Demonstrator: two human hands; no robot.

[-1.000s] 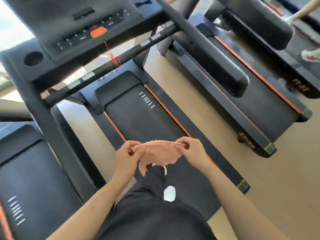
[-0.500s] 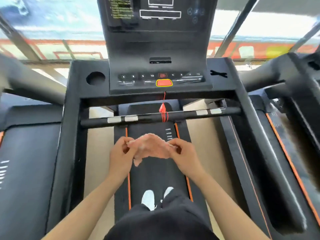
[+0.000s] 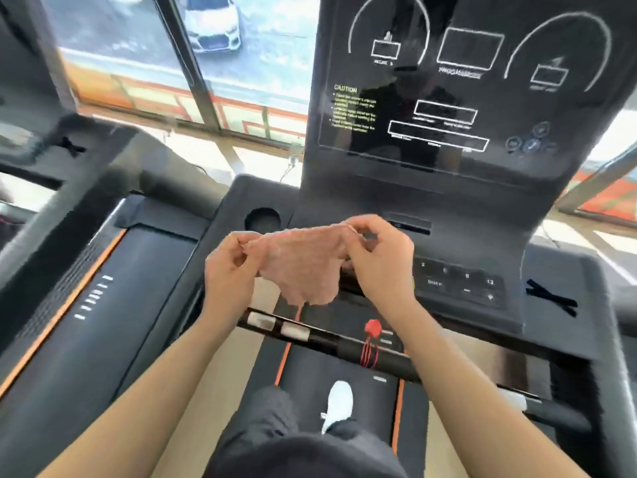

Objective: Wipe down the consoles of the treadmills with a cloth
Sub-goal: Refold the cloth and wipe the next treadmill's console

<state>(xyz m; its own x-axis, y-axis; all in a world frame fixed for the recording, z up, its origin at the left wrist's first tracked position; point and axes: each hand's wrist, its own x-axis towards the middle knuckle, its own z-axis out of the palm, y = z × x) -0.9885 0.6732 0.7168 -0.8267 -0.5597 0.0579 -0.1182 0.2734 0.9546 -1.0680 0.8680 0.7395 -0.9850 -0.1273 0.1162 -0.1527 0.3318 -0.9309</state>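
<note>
**While a pink cloth hangs between two hands, the treadmill console stands just behind it**

Where the view begins, at its bottom edge, dark trousers (image 3: 275, 426) and one white shoe (image 3: 339, 405) stand on the black treadmill belt with orange side strips (image 3: 317, 370). Just beyond the shoe, a black crossbar with silver sensor plates (image 3: 331, 339) spans the machine, and a red coiled safety cord (image 3: 371, 343) is looped over it.

Above that bar, both bare forearms reach forward. The left hand (image 3: 229, 274) pinches one upper corner of a crumpled pale pink cloth (image 3: 303, 263), its fingers (image 3: 241, 246) curled in around the edge. The right hand (image 3: 382, 267) pinches the opposite corner, thumb and fingers closed on the fabric. Stretched along its top edge, the cloth sags to a point in the air between them; whether it touches the console cannot be told.

Directly behind the hands lies the black console's button panel (image 3: 462, 281), with a round cup holder (image 3: 263, 219) to its left. Above it rises the dark glossy display with white outlines (image 3: 448, 98). A second black treadmill (image 3: 103, 322) sits to the left. Farthest off, a window shows a white car (image 3: 213, 25) outside.
</note>
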